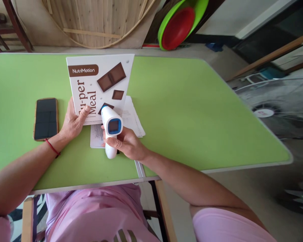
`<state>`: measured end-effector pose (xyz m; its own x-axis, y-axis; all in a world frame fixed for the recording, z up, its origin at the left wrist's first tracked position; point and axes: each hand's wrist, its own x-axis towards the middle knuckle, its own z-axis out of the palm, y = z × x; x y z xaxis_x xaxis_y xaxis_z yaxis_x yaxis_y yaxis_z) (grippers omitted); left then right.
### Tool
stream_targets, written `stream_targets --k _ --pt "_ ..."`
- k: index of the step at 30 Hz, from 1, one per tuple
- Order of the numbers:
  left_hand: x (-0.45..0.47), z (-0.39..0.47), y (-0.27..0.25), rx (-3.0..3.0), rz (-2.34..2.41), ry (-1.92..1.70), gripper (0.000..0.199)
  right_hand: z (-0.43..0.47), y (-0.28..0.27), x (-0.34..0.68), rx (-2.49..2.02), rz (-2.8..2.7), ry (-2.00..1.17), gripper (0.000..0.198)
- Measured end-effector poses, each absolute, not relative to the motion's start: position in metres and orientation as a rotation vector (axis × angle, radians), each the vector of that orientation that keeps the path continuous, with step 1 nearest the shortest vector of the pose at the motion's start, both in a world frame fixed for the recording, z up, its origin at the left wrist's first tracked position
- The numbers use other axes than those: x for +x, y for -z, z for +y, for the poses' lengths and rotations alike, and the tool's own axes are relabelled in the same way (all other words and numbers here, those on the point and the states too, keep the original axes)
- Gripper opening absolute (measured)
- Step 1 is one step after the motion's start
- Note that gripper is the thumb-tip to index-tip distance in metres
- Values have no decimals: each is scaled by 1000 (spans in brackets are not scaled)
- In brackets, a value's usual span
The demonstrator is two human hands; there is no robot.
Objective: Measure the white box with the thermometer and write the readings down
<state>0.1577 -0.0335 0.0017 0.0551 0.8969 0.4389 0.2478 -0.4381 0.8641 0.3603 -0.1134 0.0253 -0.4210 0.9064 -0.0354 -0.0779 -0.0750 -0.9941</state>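
1. The bright green folding surface (192, 111) with a pale metal rim carries everything I am working with. Most of what lies on it sits on my left half.
2. The white cardboard box printed with brown chocolate squares (101, 88) stands propped and tilted near the middle-left. My left hand (73, 121) is clasped round its lower left edge, thumb pressed on the printed front. So the box is already lifted and steadied.
3. A white printed paper sheet (131, 121) lies flat under and just behind the box, partly hidden by it and by my right hand (127, 143).
4. The black smartphone in a tan case (45, 118) lies flat, screen dark, just left of my left hand and not touched.
5. The white handheld scanner gun with a blue-framed screen (111, 129) is gripped by its handle in my right hand. Its nose points at the lower front of the box, close to it or touching; I cannot tell which.
6. My judgement: the aiming is done. Whether a reading has registered I cannot tell, since the small screen shows nothing legible.
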Motion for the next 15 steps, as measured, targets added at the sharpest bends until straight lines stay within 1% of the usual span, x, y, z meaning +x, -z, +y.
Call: stream_targets --k 3,12,15 --pt "157 -33 0 1765 1165 -1402 62 -113 -23 360 -922 -1412 -1614 44" --pt "156 -31 0 1784 1123 -1420 57 -114 -22 359 -946 -1382 -1580 46" --pt "156 -31 -2 1824 1152 -1387 59 -113 -22 359 -931 -1382 -1583 46"
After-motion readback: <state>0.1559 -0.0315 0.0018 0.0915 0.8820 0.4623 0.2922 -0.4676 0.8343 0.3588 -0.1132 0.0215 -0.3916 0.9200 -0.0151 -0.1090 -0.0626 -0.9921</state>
